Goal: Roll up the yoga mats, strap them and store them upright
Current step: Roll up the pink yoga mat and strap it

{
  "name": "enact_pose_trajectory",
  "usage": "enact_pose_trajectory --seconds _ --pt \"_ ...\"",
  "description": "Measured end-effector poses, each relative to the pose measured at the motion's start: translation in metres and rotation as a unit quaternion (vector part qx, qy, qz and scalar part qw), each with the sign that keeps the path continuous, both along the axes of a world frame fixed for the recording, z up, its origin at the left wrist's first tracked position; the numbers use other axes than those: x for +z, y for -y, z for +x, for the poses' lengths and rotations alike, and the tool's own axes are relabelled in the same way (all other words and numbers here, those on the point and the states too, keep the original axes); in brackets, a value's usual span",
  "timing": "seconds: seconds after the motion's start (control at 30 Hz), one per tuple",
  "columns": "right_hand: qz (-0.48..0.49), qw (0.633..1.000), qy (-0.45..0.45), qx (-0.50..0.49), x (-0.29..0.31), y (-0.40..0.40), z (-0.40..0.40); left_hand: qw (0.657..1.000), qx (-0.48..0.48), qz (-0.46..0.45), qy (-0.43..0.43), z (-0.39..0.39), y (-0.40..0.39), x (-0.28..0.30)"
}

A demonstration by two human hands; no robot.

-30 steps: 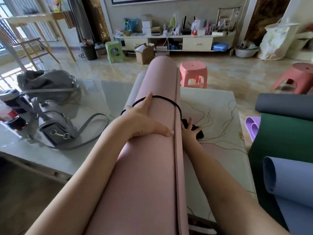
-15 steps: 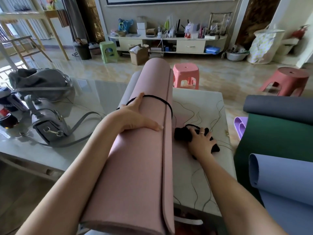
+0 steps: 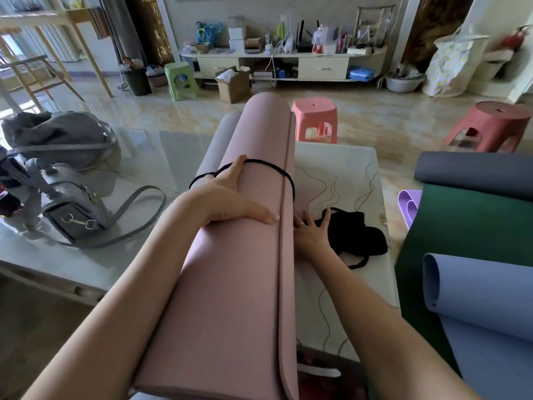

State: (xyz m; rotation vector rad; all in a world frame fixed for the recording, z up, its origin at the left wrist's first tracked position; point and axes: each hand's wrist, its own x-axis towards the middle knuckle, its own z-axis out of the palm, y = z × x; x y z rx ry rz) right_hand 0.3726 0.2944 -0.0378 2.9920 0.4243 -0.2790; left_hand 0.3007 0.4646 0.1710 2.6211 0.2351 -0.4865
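Note:
A rolled pink yoga mat lies lengthwise on the glass table, one black elastic band looped round its far part. My left hand rests flat on top of the roll, fingers spread, thumb along the seam. My right hand lies beside the roll on the right, fingers splayed, touching a pile of black straps on the white mat surface. A grey rolled mat peeks out left of the pink one.
A grey handbag and a grey backpack sit on the table's left. At the right lie dark grey, green, blue and purple mats. Pink stools stand on the floor beyond.
My right hand has slid left from on top of the black straps to the edge of the pink roll. My left hand stays on the roll.

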Motion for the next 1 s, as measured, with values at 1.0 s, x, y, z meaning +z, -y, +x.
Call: enact_pose_trajectory --seconds 1.0 --pt "0.364 0.904 0.028 -0.221 0.039 0.161 -0.112 0.804 -0.372 0.428 0.179 -0.015 0.125 -0.110"
